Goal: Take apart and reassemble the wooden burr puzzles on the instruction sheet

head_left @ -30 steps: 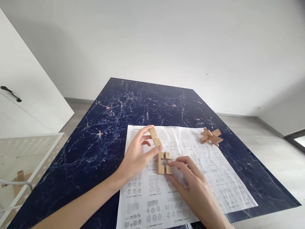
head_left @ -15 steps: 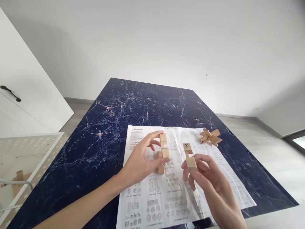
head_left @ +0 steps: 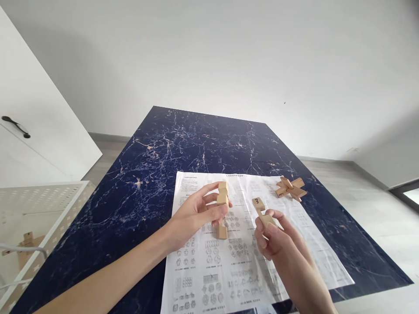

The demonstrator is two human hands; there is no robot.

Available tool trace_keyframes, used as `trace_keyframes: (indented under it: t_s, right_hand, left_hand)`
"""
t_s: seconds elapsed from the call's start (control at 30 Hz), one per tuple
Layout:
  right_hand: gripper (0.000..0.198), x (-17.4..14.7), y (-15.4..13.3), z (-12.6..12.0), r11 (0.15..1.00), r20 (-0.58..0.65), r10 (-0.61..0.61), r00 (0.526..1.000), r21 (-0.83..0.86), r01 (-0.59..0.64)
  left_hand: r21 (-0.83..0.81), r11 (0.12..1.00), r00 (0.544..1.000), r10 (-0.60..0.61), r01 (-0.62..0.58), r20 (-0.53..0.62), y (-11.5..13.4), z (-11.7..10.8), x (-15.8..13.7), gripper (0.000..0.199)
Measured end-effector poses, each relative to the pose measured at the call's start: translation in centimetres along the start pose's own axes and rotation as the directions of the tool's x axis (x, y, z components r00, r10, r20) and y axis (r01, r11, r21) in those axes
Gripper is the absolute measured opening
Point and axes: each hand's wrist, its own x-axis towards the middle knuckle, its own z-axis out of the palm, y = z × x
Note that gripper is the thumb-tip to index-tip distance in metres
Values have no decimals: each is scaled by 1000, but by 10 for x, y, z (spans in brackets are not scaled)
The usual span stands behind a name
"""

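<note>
My left hand (head_left: 199,209) is closed around pale, notched wooden puzzle pieces (head_left: 223,199), held upright over the paper. Their lower end (head_left: 222,232) shows below my thumb; my fingers hide the middle, so how many pieces there are I cannot tell. To the right, my right hand (head_left: 278,233) pinches another notched wooden puzzle piece (head_left: 258,203), which has a black "3" on its upper block. The two hands are apart, and their pieces do not touch. Under both lies a creased instruction sheet (head_left: 242,272) printed with small diagrams.
An interlocked wooden puzzle (head_left: 290,188) rests at the sheet's upper right corner. The table (head_left: 203,139) has a dark blue marbled top. At the left, a white perforated basket (head_left: 65,209) holds more wooden pieces (head_left: 29,244). A dark object (head_left: 250,311) shows at the bottom edge.
My left hand has turned its pieces and shifted its grip, with the thumb now across their middle. My right hand has tilted the "3" piece and closed more around its lower part.
</note>
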Motion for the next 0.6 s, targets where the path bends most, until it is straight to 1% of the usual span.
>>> trace_keyframes:
  t_s: [0.03,0.07,0.1,0.13,0.2,0.27,0.33,0.4,0.5,0.57,0.6]
  right_hand:
    - [32,1,2,-1,999,5,-17,1000,-40,18]
    - [32,1,3,-1,996,17,-30,999,-84,31]
    - [32,1,5,-2,991,30,-37,999,-128,40]
    - [32,2,7,-2,985,38,-36,999,-169,42]
    - [33,2,11,-2,972,42,-32,999,-233,41]
    - [33,1,15,0,961,40,-47,998,-272,56]
    - [32,0,20,1,950,46,-75,996,-301,85]
    - [31,-1,25,2,935,63,-96,993,-336,112]
    - [30,-3,30,3,904,95,-127,987,-398,155]
    - [28,-3,33,3,885,105,-149,983,-428,180]
    - [28,-3,33,3,879,103,-160,982,-438,189]
  left_hand:
    - [59,998,1000,18,-16,-23,0,0,0,64]
    - [152,988,997,46,-37,-57,-1,-1,1,63]
    - [276,959,990,95,-63,-103,-2,-2,1,63]
    - [419,904,976,163,-89,-145,-4,-3,2,63]
    - [673,729,928,327,-128,-177,-8,-6,3,62]
    - [812,566,876,454,-143,-162,-12,-9,4,57]
    - [875,470,841,515,-116,-165,-16,-11,4,54]
    - [912,407,828,528,-51,-190,-21,-13,5,52]
    - [944,328,841,502,32,-203,-28,-14,6,44]
    - [958,282,851,489,53,-191,-30,-13,6,40]
    - [964,260,851,493,53,-180,-30,-12,5,41]
